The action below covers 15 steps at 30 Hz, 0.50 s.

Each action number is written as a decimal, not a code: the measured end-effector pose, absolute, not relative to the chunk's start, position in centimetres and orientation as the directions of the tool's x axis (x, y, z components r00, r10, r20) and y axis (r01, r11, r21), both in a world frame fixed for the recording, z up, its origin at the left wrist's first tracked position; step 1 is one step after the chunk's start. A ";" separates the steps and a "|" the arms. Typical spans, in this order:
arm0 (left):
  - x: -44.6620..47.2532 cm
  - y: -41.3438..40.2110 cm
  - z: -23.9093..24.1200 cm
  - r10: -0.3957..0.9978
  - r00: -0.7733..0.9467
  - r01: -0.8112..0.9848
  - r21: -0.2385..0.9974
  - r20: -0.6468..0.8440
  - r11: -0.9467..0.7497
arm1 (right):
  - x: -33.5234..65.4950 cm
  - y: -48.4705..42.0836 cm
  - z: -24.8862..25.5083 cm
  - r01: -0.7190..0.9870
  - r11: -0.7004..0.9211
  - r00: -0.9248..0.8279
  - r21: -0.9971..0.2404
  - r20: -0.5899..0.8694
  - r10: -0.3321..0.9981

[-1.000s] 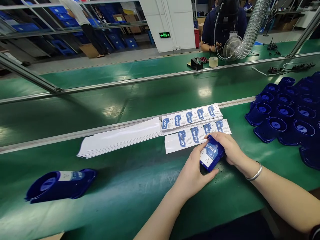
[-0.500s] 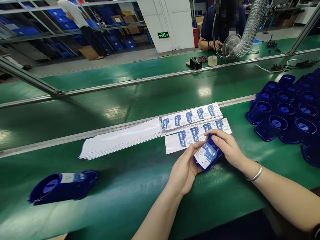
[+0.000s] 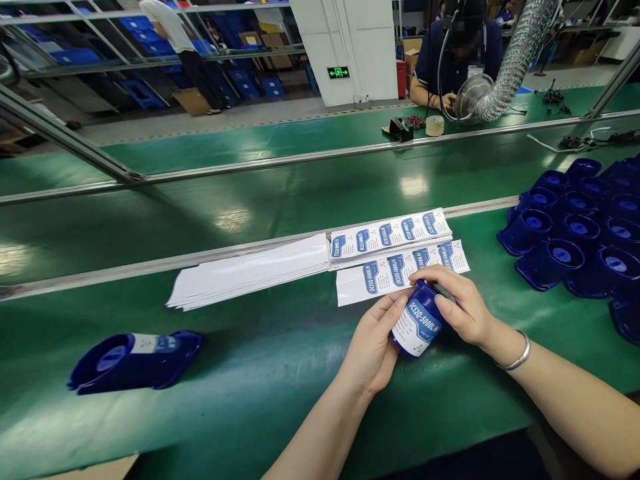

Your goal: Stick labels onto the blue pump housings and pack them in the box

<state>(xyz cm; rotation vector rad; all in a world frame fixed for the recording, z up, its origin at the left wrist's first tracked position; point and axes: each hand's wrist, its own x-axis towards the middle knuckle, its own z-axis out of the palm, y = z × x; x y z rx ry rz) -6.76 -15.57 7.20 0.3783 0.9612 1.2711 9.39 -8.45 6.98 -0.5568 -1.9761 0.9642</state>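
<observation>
A dark blue plastic housing (image 3: 425,293) is held between my two hands, its labelled side turned up towards me. The blue-and-white label (image 3: 416,327) lies on its curved wall and reads DC52Q-5000L/H. My left hand (image 3: 373,343) is closed around the housing's left side, with the thumb near the label's edge. My right hand (image 3: 463,307) grips it from the right, fingers over the top end. Just behind lies a label strip (image 3: 350,287) with several labels on it. Farther left, a labelled blue housing (image 3: 135,363) rests on its side on the green bench (image 3: 240,413).
A stack of label sheets (image 3: 390,233) and white backing sheets (image 3: 250,267) lie along the bench's rail. Several blue housings (image 3: 555,260) stand crowded at the right. Across the bench a person (image 3: 425,73) works beside a flexible silver duct (image 3: 520,60).
The housing has been turned in my hands, so the label faces me more fully. My right fingers have shifted over its top end. The whole view has moved slightly.
</observation>
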 end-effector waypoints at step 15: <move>-6.7 -16.6 6.4 0.989 -0.145 -0.035 0.999 -0.037 0.032 | 8.8 -9.4 7.0 0.083 0.635 -0.453 -0.768 0.538 0.711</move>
